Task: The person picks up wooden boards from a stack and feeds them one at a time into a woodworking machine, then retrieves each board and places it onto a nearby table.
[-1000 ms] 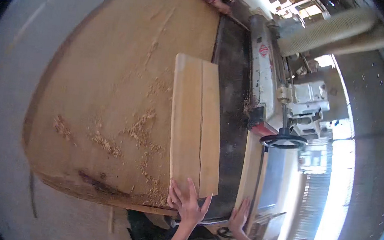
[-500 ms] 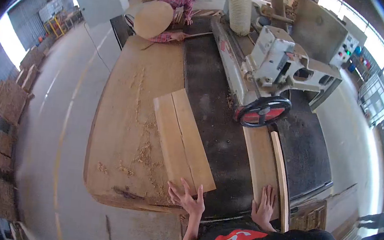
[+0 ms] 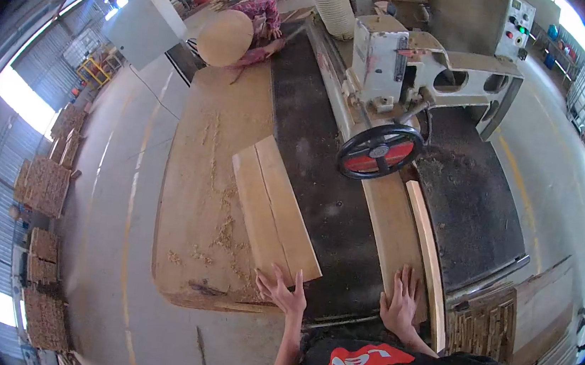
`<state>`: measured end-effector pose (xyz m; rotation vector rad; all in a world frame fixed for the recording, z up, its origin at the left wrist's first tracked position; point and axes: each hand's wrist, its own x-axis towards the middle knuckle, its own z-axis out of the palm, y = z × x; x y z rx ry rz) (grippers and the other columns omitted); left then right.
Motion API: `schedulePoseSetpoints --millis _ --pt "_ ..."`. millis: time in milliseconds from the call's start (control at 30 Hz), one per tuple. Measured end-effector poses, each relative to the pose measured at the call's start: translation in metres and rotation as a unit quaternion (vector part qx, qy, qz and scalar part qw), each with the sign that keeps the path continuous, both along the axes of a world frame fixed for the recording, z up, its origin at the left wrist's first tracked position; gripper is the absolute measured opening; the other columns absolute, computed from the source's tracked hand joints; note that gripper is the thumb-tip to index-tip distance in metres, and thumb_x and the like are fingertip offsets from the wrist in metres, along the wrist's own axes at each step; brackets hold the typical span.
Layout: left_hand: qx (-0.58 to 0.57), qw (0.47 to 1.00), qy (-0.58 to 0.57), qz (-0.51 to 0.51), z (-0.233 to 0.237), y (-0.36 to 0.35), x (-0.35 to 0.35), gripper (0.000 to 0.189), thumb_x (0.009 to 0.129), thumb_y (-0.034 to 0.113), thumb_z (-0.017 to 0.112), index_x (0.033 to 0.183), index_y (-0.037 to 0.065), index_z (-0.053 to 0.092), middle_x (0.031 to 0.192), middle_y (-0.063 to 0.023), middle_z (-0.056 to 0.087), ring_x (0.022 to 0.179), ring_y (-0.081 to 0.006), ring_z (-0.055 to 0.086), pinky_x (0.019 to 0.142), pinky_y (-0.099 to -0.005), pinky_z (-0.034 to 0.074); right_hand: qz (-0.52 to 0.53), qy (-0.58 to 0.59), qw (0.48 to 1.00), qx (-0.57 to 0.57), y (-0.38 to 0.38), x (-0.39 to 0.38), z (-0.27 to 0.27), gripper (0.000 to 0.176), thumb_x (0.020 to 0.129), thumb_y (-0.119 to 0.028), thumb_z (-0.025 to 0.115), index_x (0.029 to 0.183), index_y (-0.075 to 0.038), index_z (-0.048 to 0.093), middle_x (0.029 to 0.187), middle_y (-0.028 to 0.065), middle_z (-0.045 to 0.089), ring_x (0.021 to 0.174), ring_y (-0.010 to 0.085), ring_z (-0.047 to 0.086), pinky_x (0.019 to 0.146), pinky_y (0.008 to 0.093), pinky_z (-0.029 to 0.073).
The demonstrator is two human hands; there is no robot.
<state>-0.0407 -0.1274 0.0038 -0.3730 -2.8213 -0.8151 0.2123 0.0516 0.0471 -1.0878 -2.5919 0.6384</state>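
My left hand [image 3: 282,292] rests with spread fingers on the near end of two light boards [image 3: 276,206], which lie side by side at a slant across the wooden table and the black machine bed. Flat on another board [image 3: 398,229] lies my right hand [image 3: 401,301], its fingers stretched out. That board runs under the machine beside a narrow wooden strip [image 3: 427,257]. Above its far end is the black handwheel [image 3: 380,151] with a red centre.
Wood shavings are scattered over the wooden table [image 3: 194,172]. At its far end a person in a conical hat [image 3: 225,39] leans over the machine bed [image 3: 312,135]. A ribbed hose [image 3: 329,5] rises behind the machine [image 3: 380,63]. Wood stacks [image 3: 481,320] stand at right.
The head view has shifted and turned. The right-hand board appears slightly farther under the machine, with my right hand still on it. The other person's arm has drawn back a little.
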Motion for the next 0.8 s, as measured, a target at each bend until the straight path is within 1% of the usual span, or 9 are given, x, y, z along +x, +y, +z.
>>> schedulePoseSetpoints --millis 67,100,200,333,367,467,600,767,800 --pt "-0.001 1.000 0.014 -0.001 -0.009 0.000 -0.002 0.079 0.096 0.061 0.070 0.159 0.016 0.055 0.176 -0.0261 0.019 0.158 -0.0495 0.017 0.122 -0.0684 0.015 0.002 -0.003 1.000 -0.007 -0.001 0.002 0.000 0.084 0.093 -0.023 0.069 0.162 0.004 0.031 0.174 0.0271 0.022 0.161 0.0506 0.016 0.129 0.0657 0.015" --pt "-0.001 1.000 0.020 -0.003 -0.012 -0.002 -0.002 0.079 0.096 0.061 0.070 0.158 0.016 0.055 0.176 -0.0261 0.019 0.159 -0.0493 0.017 0.122 -0.0680 0.015 0.017 -0.086 0.995 0.041 -0.002 0.002 0.010 0.084 0.095 -0.036 0.065 0.162 0.004 0.033 0.175 0.0241 0.023 0.161 0.0501 0.017 0.129 0.0648 0.019" --pt "-0.006 1.000 0.010 0.006 -0.009 0.000 -0.001 0.077 0.097 0.061 0.069 0.158 0.015 0.056 0.176 -0.0261 0.019 0.159 -0.0492 0.016 0.123 -0.0678 0.014 0.070 -0.072 0.995 -0.013 -0.017 0.005 0.014 0.091 0.091 -0.042 0.068 0.163 0.000 0.034 0.176 0.0195 0.024 0.158 0.0488 0.022 0.129 0.0666 0.017" --pt "-0.046 0.998 0.052 -0.010 -0.004 0.000 0.000 0.082 0.096 0.064 0.068 0.161 0.017 0.051 0.175 -0.0277 0.018 0.160 -0.0498 0.015 0.122 -0.0705 0.016 0.104 -0.087 0.990 -0.028 -0.032 0.000 0.016 0.094 0.087 -0.046 0.072 0.163 -0.005 0.037 0.178 0.0094 0.021 0.159 0.0471 0.020 0.124 0.0759 0.015" --pt "-0.070 0.997 0.041 -0.002 -0.001 0.001 0.002 0.089 0.095 0.068 0.068 0.162 0.013 0.049 0.174 -0.0314 0.019 0.161 -0.0507 0.010 0.121 -0.0714 0.015 0.115 -0.079 0.990 -0.022 -0.037 -0.001 0.013 0.095 0.087 -0.047 0.073 0.165 -0.007 0.035 0.180 0.0048 0.017 0.160 0.0465 0.016 0.119 0.0827 0.014" --pt "-0.113 0.993 0.007 0.012 0.016 0.012 0.009 0.097 0.092 0.072 0.067 0.162 0.008 0.046 0.172 -0.0354 0.017 0.161 -0.0525 0.006 0.121 -0.0717 0.014 0.160 -0.085 0.982 -0.060 -0.052 -0.008 0.019 0.096 0.087 -0.047 0.074 0.166 -0.010 0.033 0.181 0.0031 0.013 0.161 0.0459 0.012 0.116 0.0864 0.014" --pt "-0.054 0.998 -0.014 0.005 0.018 0.019 0.017 0.103 0.091 0.075 0.067 0.160 0.003 0.046 0.171 -0.0369 0.013 0.159 -0.0551 0.005 0.121 -0.0740 0.013 0.242 -0.094 0.964 -0.064 -0.063 -0.028 0.011 0.101 0.083 -0.048 0.078 0.167 -0.012 0.033 0.181 0.0039 0.010 0.163 0.0451 0.006 0.113 0.0884 0.018" --pt "-0.017 0.999 -0.048 0.013 0.020 0.008 0.038 0.102 0.089 0.073 0.071 0.162 0.007 0.045 0.172 -0.0349 0.011 0.159 -0.0548 0.008 0.121 -0.0746 0.012 0.322 0.008 0.946 0.018 -0.065 -0.045 -0.019 0.084 0.081 -0.051 0.080 0.150 -0.010 0.054 0.177 0.0083 0.027 0.164 0.0381 0.016 0.109 0.0882 0.022" --pt "-0.011 0.998 -0.053 0.005 0.019 0.003 0.043 0.102 0.089 0.073 0.071 0.163 0.007 0.044 0.173 -0.0341 0.009 0.159 -0.0549 0.008 0.121 -0.0746 0.011 0.347 0.021 0.938 0.000 -0.068 -0.048 -0.032 0.085 0.077 -0.046 0.082 0.150 -0.011 0.055 0.176 0.0083 0.031 0.163 0.0401 0.019 0.111 0.0874 0.018"
